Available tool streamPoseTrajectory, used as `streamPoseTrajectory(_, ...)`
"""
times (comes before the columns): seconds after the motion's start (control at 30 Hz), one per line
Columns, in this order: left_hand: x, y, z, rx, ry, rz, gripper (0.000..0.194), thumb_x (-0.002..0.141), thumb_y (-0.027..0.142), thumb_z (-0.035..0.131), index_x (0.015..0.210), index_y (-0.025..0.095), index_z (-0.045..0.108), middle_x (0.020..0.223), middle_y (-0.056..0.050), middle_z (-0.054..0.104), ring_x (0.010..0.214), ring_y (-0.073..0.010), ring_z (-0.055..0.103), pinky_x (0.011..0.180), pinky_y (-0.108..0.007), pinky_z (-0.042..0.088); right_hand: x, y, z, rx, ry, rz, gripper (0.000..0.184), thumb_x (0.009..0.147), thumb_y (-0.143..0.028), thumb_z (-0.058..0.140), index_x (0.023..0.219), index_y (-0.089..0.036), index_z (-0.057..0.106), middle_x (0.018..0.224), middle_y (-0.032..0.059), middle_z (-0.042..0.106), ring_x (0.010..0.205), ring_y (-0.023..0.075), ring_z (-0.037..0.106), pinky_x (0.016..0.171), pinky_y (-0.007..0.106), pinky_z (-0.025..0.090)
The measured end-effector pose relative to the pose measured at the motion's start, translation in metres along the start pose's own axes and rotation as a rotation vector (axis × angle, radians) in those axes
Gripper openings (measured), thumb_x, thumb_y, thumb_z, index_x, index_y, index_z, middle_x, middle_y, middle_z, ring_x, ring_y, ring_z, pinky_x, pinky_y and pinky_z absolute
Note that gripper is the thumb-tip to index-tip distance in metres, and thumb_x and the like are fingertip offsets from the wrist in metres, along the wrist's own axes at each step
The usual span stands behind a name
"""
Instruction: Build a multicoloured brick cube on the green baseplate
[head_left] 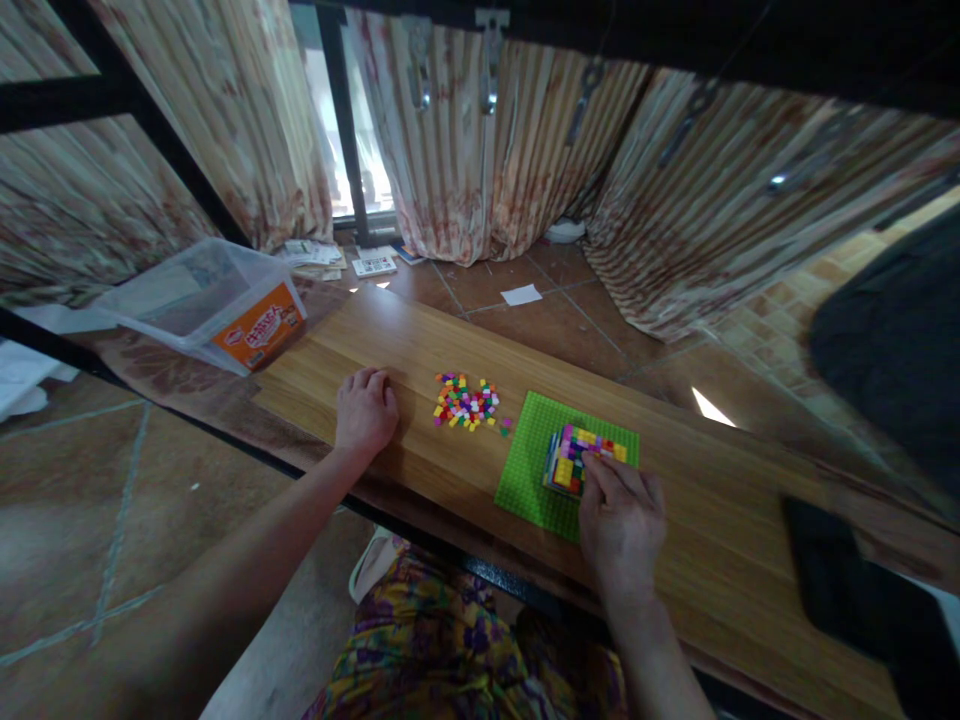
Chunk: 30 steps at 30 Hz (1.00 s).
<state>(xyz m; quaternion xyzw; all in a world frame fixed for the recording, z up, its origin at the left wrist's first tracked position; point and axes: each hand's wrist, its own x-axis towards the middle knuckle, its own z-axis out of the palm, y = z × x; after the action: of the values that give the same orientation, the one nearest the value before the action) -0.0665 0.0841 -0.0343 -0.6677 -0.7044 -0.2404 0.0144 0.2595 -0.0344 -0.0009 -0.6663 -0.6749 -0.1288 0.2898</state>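
Note:
On the wooden table lies a green studded baseplate [520, 478], with a low block of colourful toy bricks [564, 470] built up on it. My right hand [622, 510] reaches over this build from the right, thumb and fingers pinched together at its top. Whatever is between those fingertips, if anything, is hidden. A loose pile of small bricks [466, 402] in many colours is spread left of the baseplate. Farther left, my left hand [365, 410] rests on the wood with its fingers curled in, apart from the bricks; nothing shows in it.
A clear plastic tub [202, 300] with an orange label stands past the table's left end. Dark flat objects [832, 570] lie at the right end of the table [720, 540]. Beyond are tiled floor, papers [521, 295] and striped curtains [465, 150]. Dark metal bars cross the view above.

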Motion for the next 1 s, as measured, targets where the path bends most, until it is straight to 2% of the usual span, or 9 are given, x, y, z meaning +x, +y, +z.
streamPoseTrajectory(0.23, 0.0, 0.0, 0.001, -0.008, -0.003, -0.008, 0.037, 0.089, 0.026, 0.041, 0.116, 0.013, 0.064, 0.123, -0.015, 0.061, 0.117, -0.0308, 0.052, 0.102, -0.047, 0.041, -0.002, -0.001, 0.002, -0.042, -0.038, 0.029, 0.03, 0.093, -0.018, 0.045, 0.098, -0.017, 0.075, 0.102, 0.0079, 0.074, 0.093, 0.0223, 0.059, 0.085, 0.036, 0.044)
streamPoseTrajectory(0.37, 0.001, 0.0, 0.0, -0.001, -0.003, 0.005, 0.037, 0.089, 0.025, 0.04, 0.114, 0.013, 0.064, 0.122, -0.015, 0.061, 0.116, -0.0311, 0.053, 0.102, -0.047, 0.041, 0.002, -0.001, -0.001, 0.021, -0.065, 0.031, 0.031, 0.094, -0.02, 0.044, 0.097, -0.018, 0.074, 0.102, 0.0086, 0.074, 0.092, 0.0221, 0.061, 0.086, 0.037, 0.045)
streamPoseTrajectory(0.5, 0.001, 0.0, 0.0, -0.017, 0.002, 0.007, 0.036, 0.089, 0.025, 0.041, 0.113, 0.015, 0.065, 0.121, -0.015, 0.061, 0.116, -0.0309, 0.053, 0.102, -0.047, 0.041, 0.008, -0.001, -0.012, 0.126, 0.033, 0.089, 0.03, 0.095, -0.027, 0.045, 0.103, -0.016, 0.072, 0.097, 0.0089, 0.074, 0.087, 0.0209, 0.064, 0.083, 0.035, 0.048)
streamPoseTrajectory(0.6, 0.001, 0.0, 0.0, -0.022, 0.008, 0.007, 0.036, 0.089, 0.026, 0.041, 0.114, 0.015, 0.064, 0.122, -0.016, 0.061, 0.116, -0.0311, 0.052, 0.102, -0.048, 0.041, 0.014, -0.006, -0.026, 0.19, 0.147, 0.181, 0.027, 0.095, -0.032, 0.049, 0.099, -0.018, 0.072, 0.094, 0.0086, 0.074, 0.084, 0.0201, 0.065, 0.081, 0.034, 0.05)
streamPoseTrajectory(0.67, 0.0, 0.0, 0.0, -0.019, 0.011, 0.005, 0.036, 0.089, 0.025, 0.041, 0.114, 0.016, 0.065, 0.121, -0.015, 0.062, 0.115, -0.0309, 0.053, 0.1, -0.048, 0.042, 0.018, -0.016, -0.033, 0.243, 0.178, 0.2, 0.026, 0.095, -0.033, 0.052, 0.096, -0.018, 0.072, 0.093, 0.0082, 0.073, 0.084, 0.0196, 0.066, 0.082, 0.034, 0.051)
streamPoseTrajectory(0.8, 0.0, 0.001, 0.0, -0.007, 0.012, -0.001, 0.036, 0.09, 0.025, 0.04, 0.114, 0.015, 0.065, 0.12, -0.015, 0.063, 0.114, -0.0306, 0.054, 0.1, -0.046, 0.042, 0.027, -0.048, -0.027, 0.325, 0.041, 0.109, 0.025, 0.095, -0.03, 0.05, 0.098, -0.018, 0.072, 0.096, 0.008, 0.073, 0.09, 0.02, 0.065, 0.085, 0.034, 0.049)
streamPoseTrajectory(0.9, -0.001, 0.001, 0.001, -0.002, 0.01, -0.006, 0.036, 0.09, 0.025, 0.04, 0.115, 0.013, 0.064, 0.122, -0.016, 0.062, 0.115, -0.0308, 0.053, 0.101, -0.046, 0.042, 0.033, -0.071, -0.005, 0.307, -0.122, 0.022, 0.026, 0.094, -0.023, 0.046, 0.099, -0.018, 0.071, 0.094, 0.0085, 0.072, 0.088, 0.0205, 0.064, 0.086, 0.035, 0.048)
streamPoseTrajectory(1.0, -0.001, 0.001, 0.001, -0.009, 0.012, 0.002, 0.035, 0.09, 0.025, 0.041, 0.115, 0.014, 0.064, 0.121, -0.016, 0.062, 0.115, -0.0303, 0.054, 0.101, -0.046, 0.042, 0.039, -0.082, 0.024, 0.223, -0.255, 0.02, 0.029, 0.092, -0.016, 0.043, 0.099, -0.016, 0.07, 0.092, 0.0107, 0.071, 0.086, 0.0217, 0.062, 0.084, 0.035, 0.045)
